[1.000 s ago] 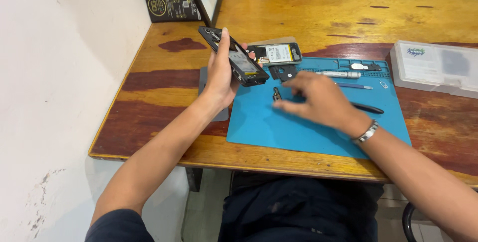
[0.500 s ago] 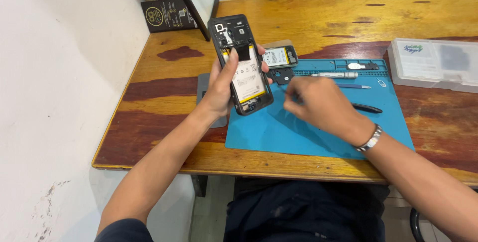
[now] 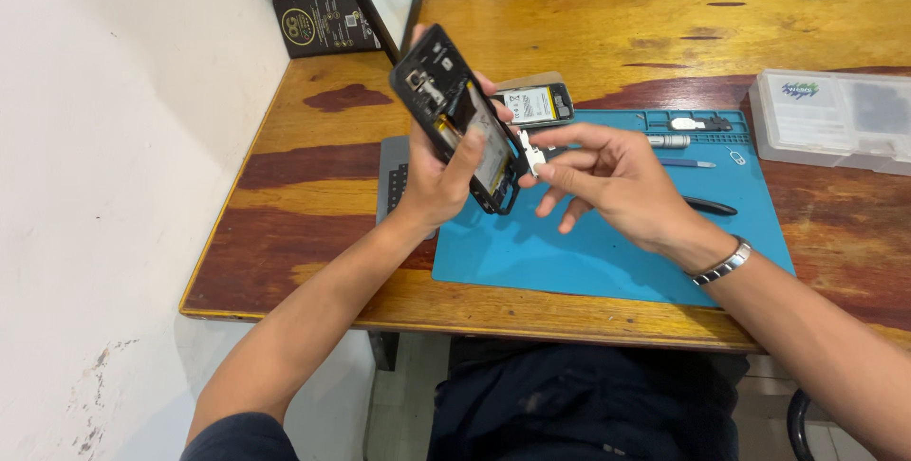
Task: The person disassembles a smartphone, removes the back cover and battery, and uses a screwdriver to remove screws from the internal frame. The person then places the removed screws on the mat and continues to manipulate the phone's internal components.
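- the left hand (image 3: 438, 181) grips an opened phone (image 3: 458, 119) above the blue mat (image 3: 588, 252), its long axis tilted, top end pointing up-left and away.
- the right hand (image 3: 607, 181) pinches a small white part (image 3: 531, 153) at the phone's lower edge, other fingers spread.
- beyond, a battery with a pale label (image 3: 533, 105) lies flat.
- a clear parts box (image 3: 830, 119) sits far right.
- a black square package with a gold round emblem (image 3: 318, 25) stands at the far-left corner.

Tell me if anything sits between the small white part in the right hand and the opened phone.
Nothing visible does. The right hand pinches the white part right beside the lower edge of the opened phone, which the left hand holds tilted above the blue mat.
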